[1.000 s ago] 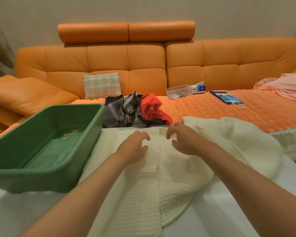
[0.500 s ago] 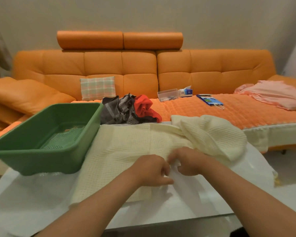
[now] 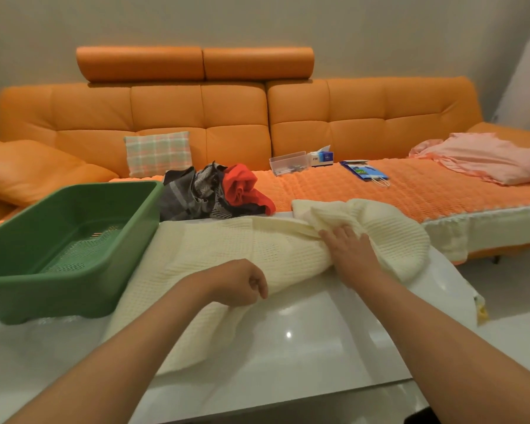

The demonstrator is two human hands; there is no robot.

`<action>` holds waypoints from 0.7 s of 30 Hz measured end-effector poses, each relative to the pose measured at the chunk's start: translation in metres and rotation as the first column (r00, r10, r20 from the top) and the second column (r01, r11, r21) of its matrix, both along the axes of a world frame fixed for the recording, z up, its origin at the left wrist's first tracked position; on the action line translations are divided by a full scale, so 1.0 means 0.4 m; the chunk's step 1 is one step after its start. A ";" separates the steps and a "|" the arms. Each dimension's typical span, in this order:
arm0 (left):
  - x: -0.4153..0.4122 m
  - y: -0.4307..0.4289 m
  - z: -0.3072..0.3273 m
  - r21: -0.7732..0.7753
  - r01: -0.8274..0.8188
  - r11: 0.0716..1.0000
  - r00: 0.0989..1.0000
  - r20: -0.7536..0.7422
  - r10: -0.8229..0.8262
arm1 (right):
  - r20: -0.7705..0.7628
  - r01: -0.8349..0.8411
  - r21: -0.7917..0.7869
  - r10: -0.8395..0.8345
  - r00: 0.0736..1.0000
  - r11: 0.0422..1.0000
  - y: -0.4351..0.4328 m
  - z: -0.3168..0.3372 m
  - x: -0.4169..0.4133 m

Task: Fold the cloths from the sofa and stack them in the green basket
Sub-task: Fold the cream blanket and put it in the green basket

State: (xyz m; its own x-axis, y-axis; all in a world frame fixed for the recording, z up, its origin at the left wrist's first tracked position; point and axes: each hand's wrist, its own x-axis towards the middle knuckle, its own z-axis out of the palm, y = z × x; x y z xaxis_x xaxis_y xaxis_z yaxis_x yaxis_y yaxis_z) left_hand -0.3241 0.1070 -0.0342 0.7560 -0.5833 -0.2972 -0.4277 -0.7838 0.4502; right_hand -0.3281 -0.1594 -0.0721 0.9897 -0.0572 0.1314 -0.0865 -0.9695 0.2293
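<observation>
**Head view: step in hand**

The cream cloth (image 3: 233, 249), a waffle-knit piece, lies across the white table (image 3: 303, 347), just right of the green basket (image 3: 43, 298). Its right end is bunched in a hump.

- The left hand (image 3: 239, 283) has its fingers curled and grips the near edge of the cloth, which is lifted off the table there.
- The right hand (image 3: 348, 249) lies flat on the cloth with fingers extended, pressing where the flat part meets the bunched part.

The step appears to be the first fold of this cloth. Recommended procedure:

1. Hold the right palm down as an anchor so the knit does not slide on the glossy table.
2. Carry the gripped edge over in one even pass and align it with the far edge.
3. Spread the bunched right end before creasing; a fold made over the hump will likely come out thick and crooked.
4. Smooth from the centre outward.

The basket shows its perforated floor, so the task is judged to be at an early stage. A pile of dark and red cloths (image 3: 214, 194) waits on the sofa (image 3: 233, 108), just beyond the table. A pink cloth (image 3: 487, 157) lies at the far right.

**Head view: writing**

The tissue box (image 3: 322, 156) carries a printed label, too small to read. The print on the blue bag (image 3: 364, 171) is also illegible. No brand can be identified.
</observation>
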 end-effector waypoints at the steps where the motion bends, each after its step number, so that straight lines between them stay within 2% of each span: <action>1: 0.006 -0.004 -0.003 0.039 -0.004 0.999 1.000 0.009 0.003 | -0.003 -0.011 0.044 0.011 1.000 0.999 -0.011 0.002 0.008; 3: 0.014 -0.035 -0.011 0.073 -0.022 0.997 0.991 0.131 0.012 | 0.004 -0.039 0.135 0.039 0.999 0.990 -0.028 0.016 0.026; 6: 0.014 -0.131 -0.033 -0.025 -0.014 1.000 0.926 0.378 0.022 | 0.070 -0.100 0.204 0.087 0.994 0.974 -0.026 0.072 0.051; 10: 0.021 -0.247 -0.071 -0.027 0.040 0.999 0.894 0.447 -0.024 | 0.179 -0.235 0.254 0.193 0.965 0.938 -0.027 0.146 0.050; 12: 0.048 -0.250 -0.076 -0.130 -0.012 0.991 0.891 0.449 0.070 | 0.153 -0.295 0.324 0.258 0.954 0.899 -0.046 0.159 0.046; 14: 0.078 -0.214 -0.068 -0.245 -0.091 0.965 0.921 0.348 0.175 | 0.079 -0.282 0.328 0.271 0.959 0.901 -0.082 0.157 0.053; 16: 0.096 -0.168 -0.046 -0.209 -0.106 0.972 0.978 0.156 0.140 | 0.058 -0.249 0.150 0.243 0.968 0.957 -0.128 0.134 0.063; 17: 0.097 -0.153 -0.035 -0.155 -0.068 0.986 0.997 0.033 0.073 | 0.101 -0.231 0.054 0.225 0.969 0.971 -0.147 0.120 0.070; 19: 0.085 -0.151 -0.016 -0.073 0.013 0.997 0.973 -0.229 -0.029 | 0.276 -0.193 -0.057 0.201 0.940 0.980 -0.175 0.104 0.091; 21: 0.083 -0.177 0.006 -0.013 0.043 0.999 0.930 -0.366 -0.045 | 0.404 -0.087 -0.093 0.118 0.907 0.992 -0.189 0.120 0.115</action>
